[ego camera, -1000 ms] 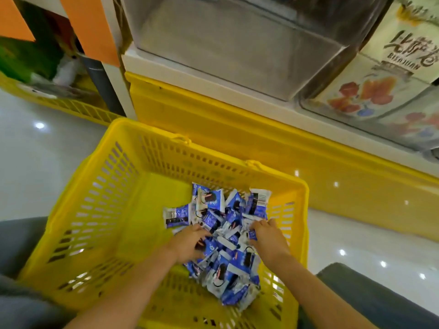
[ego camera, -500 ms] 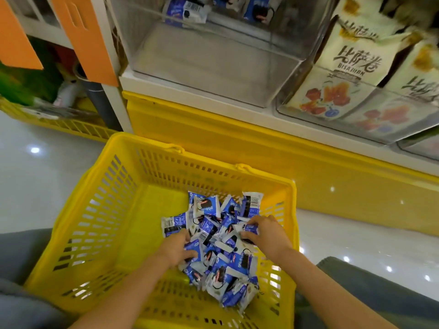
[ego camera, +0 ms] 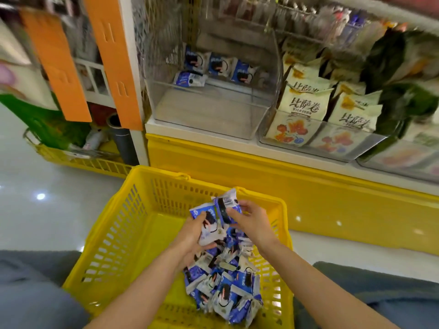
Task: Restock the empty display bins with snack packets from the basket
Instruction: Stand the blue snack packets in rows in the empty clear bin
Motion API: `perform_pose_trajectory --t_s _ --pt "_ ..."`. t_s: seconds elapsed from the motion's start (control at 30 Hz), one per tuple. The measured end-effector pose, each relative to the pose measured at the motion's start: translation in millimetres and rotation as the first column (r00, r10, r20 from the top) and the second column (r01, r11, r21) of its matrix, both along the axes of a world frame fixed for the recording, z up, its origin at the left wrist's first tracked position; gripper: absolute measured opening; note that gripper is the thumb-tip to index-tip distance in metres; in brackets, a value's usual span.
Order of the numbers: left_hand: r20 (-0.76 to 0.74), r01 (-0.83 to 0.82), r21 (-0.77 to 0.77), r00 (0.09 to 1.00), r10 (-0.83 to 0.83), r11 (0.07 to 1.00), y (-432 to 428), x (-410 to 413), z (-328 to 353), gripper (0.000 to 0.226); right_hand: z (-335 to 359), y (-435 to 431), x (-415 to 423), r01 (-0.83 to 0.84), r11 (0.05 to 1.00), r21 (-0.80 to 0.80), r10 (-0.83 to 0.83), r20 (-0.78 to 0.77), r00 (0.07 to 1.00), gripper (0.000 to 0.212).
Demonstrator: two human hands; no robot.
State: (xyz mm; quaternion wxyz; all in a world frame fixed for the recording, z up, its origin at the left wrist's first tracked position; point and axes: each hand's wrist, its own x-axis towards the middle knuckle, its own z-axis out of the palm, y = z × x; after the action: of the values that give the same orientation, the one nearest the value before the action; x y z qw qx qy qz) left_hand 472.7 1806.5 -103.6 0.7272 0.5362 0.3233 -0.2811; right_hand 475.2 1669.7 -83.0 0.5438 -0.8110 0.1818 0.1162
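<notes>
Both hands are up over the far half of the basket, close together, each with a catch. The left hand (ego camera: 190,236) has its fingers curled round a blue-and-white snack packet (ego camera: 209,227), perhaps more than one; I cannot tell how many are bunched there. The right hand (ego camera: 253,222) pinches a second packet (ego camera: 224,206) between thumb and fingers, barcode end up, and it sits against the one in the left hand. Both forearms reach in from the near side.

Right beneath the hands and toward the person lies the pile of packets (ego camera: 225,288), heaped along the right side of the yellow basket (ego camera: 123,224). The basket's left half shows bare yellow bottom. The basket stands on the glossy white floor (ego camera: 35,210), between the person's grey-clad knees (ego camera: 28,293).

Beyond the basket's far rim runs the yellow plinth (ego camera: 320,200) of the shelving. On the white ledge above it, well above and ahead of the hands, stands the clear display bin (ego camera: 213,115), with a few blue packets (ego camera: 218,65) at its back and its front part bare. Just to the right, a neighbouring bin (ego camera: 370,141) holds cream packets (ego camera: 305,106) with printed characters, and dark green bags (ego camera: 403,96) lie further right. Two orange strips (ego camera: 111,62) hang to the left of the clear bin.
</notes>
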Motion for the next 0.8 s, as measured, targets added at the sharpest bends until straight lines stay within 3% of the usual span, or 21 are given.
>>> perform_pose_trajectory --t_s 0.1,0.2,0.27,0.37,0.43,0.47,0.53,0.6,0.7,0.8 --pt "0.054 -0.029 -0.151 0.998 0.038 0.988 13 4 34 0.048 30 9 3 -0.044 0.943 -0.330 0.173 0.373 0.912 0.031" --pt "0.233 0.078 -0.315 0.972 -0.002 0.946 30 8 64 0.056 55 19 4 -0.094 0.764 -0.639 0.518 0.519 0.680 0.034" --pt "0.358 0.139 -0.309 0.934 -0.020 0.941 41 12 83 0.056 67 27 6 -0.091 0.700 -0.708 0.628 0.550 0.550 0.034" --pt "0.483 0.092 -0.177 0.875 0.005 0.980 52 18 104 0.053 85 38 9 -0.186 0.776 -0.603 0.609 0.637 0.473 0.025" --pt "0.537 0.040 -0.090 0.844 0.015 0.995 59 23 114 0.054 95 46 14 -0.214 0.850 -0.482 0.519 0.695 0.498 0.021" --pt "0.562 0.032 -0.063 0.827 0.009 0.997 62 26 119 0.055 99 49 18 -0.229 0.886 -0.403 0.459 0.695 0.553 0.024" --pt "0.609 0.031 -0.010 0.793 -0.019 0.999 71 34 129 0.063 112 57 26 -0.282 0.935 -0.215 0.355 0.606 0.712 0.033" --pt "0.648 0.048 0.030 0.760 -0.056 0.998 82 42 140 0.064 124 65 37 -0.329 0.939 -0.098 0.332 0.505 0.797 0.033" --pt "0.680 0.078 0.054 0.727 -0.094 0.995 96 54 153 0.061 139 75 51 -0.361 0.926 -0.114 0.366 0.513 0.777 0.026" --pt "0.697 -0.010 0.027 0.717 -0.012 1.000 108 72 163 0.046 160 83 78 -0.412 0.900 -0.141 0.417 0.551 0.723 0.016"
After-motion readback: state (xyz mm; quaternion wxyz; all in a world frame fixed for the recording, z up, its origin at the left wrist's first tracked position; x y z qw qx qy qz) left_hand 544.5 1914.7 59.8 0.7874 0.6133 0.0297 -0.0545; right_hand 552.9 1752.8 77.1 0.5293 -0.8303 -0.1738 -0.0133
